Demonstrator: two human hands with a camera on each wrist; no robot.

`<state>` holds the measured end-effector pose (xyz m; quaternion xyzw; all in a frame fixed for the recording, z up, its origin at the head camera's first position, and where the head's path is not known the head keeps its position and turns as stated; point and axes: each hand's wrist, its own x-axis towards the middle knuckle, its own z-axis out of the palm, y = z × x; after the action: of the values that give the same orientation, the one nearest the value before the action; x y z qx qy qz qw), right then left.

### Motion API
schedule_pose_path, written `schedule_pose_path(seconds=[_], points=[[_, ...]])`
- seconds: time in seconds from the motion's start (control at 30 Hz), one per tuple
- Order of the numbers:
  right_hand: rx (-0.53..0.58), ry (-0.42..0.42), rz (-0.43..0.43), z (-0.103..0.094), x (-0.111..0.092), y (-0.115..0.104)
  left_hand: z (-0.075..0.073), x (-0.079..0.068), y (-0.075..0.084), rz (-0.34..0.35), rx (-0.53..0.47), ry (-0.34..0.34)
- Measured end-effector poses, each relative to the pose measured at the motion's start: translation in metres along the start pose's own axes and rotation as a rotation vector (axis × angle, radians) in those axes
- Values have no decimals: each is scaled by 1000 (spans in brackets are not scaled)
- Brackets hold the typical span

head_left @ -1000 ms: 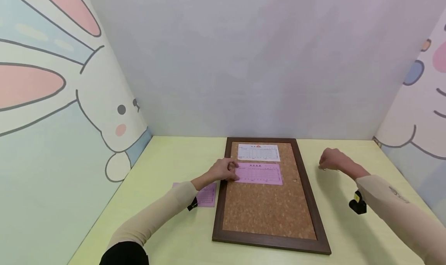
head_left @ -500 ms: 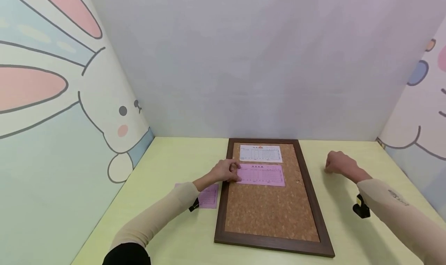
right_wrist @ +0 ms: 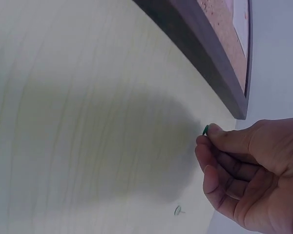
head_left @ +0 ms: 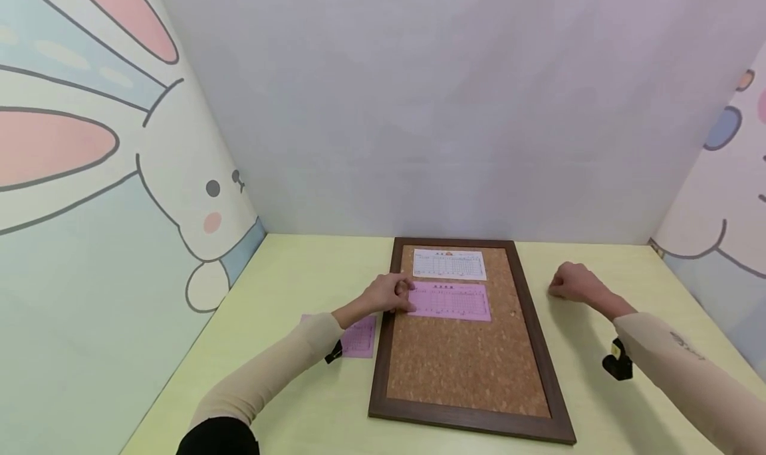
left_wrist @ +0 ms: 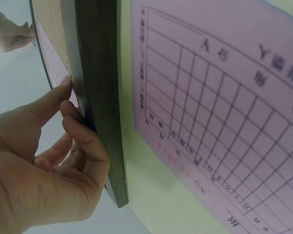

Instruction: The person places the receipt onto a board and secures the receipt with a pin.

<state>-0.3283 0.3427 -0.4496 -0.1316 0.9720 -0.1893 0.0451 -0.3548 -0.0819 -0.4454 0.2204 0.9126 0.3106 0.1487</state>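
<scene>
near the worktop's point(head_left: 604, 259) far right corner, the right hand point(head_left: 576, 283), pinching a green tack point(right_wrist: 205, 130), has edged toward the corkboard point(head_left: 463, 365); the left hand point(head_left: 385, 293) still pinches the pink slip's point(head_left: 451, 301) left end there, so the slip seems steadied, a tack ready.

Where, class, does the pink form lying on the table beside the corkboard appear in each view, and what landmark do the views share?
Head: the pink form lies left of the corkboard, partly behind the left sleeve.
Left wrist: the form fills much of the right side, running out of the picture.
Right wrist: not in it.
Shared landmark: the corkboard's dark brown frame, in all three views.
</scene>
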Motion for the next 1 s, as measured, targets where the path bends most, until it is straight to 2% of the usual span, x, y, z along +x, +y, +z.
schedule_pose_path(seconds=[0.17, 0.4, 0.57, 0.63, 0.83, 1.0], points=[[48, 41, -52, 2, 4, -15, -1, 1, 3, 5, -2, -1], [100, 129, -84, 9, 13, -53, 0, 0, -1, 31, -9, 2], [189, 75, -106, 22, 26, -80, 0, -2, -4, 49, -19, 1], [250, 38, -89, 28, 31, -89, 0, -2, -4, 55, -17, 6], [407, -33, -68, 49, 37, -112, 2, -3, -6, 32, 1, -2], [364, 12, -96, 61, 44, -122, 1, -2, -6, 39, 11, -1]])
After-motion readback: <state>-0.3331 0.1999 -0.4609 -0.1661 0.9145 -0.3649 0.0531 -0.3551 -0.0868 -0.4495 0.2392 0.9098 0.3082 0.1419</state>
